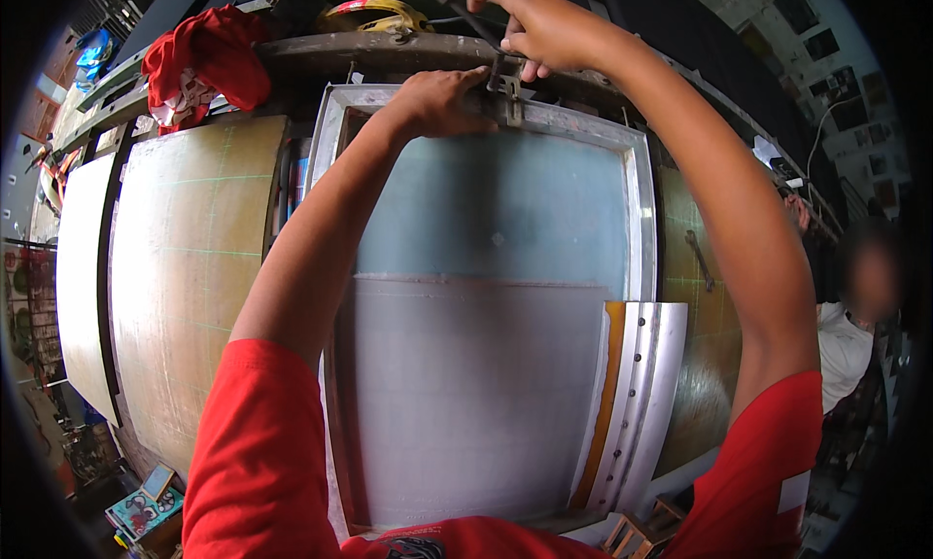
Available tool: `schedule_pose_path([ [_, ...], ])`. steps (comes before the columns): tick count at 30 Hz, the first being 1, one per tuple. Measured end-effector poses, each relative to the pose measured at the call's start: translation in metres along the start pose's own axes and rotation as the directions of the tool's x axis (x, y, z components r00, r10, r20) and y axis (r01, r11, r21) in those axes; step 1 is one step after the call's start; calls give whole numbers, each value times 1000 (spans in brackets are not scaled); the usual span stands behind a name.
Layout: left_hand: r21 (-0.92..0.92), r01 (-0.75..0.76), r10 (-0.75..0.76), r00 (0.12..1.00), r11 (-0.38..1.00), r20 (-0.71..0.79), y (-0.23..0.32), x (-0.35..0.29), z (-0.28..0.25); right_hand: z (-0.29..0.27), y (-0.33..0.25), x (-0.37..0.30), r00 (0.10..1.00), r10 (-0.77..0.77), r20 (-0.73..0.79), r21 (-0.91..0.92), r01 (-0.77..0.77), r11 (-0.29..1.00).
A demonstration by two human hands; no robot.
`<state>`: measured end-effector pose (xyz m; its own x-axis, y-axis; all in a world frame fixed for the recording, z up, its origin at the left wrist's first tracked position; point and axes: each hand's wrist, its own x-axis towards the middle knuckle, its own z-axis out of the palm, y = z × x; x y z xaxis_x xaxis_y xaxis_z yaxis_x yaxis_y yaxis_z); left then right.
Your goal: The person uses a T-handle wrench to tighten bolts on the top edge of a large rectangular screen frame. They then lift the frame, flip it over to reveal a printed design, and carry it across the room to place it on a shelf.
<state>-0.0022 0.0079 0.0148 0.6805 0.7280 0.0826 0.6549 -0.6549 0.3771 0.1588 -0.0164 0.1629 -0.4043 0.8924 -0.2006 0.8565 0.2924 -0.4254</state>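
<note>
A metal-framed printing screen lies before me, with pale mesh stretched across it. My left hand grips the far bar of its frame, thumb on the near side, fingers pointing right toward a slotted metal clamp. Just beyond and above the clamp, my right hand is closed around a dark metal wrench, whose lower end stands by the clamp. Some of its fingertips are curled under. On the right part of the screen rests a squeegee with an amber blade and a bolted metal holder.
Printing boards with green lines flank the screen: a glossy left board and a right board bearing a spanner. A red cloth and yellow coil lie on the far rail. Another person is at right.
</note>
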Motion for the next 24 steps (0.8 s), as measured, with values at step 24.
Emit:
schedule_pose_path([
  [24,-24,-65,65,998,998,-16,-1,0,-1,-2,-25,-7,984,-40,171,-81,55,995],
])
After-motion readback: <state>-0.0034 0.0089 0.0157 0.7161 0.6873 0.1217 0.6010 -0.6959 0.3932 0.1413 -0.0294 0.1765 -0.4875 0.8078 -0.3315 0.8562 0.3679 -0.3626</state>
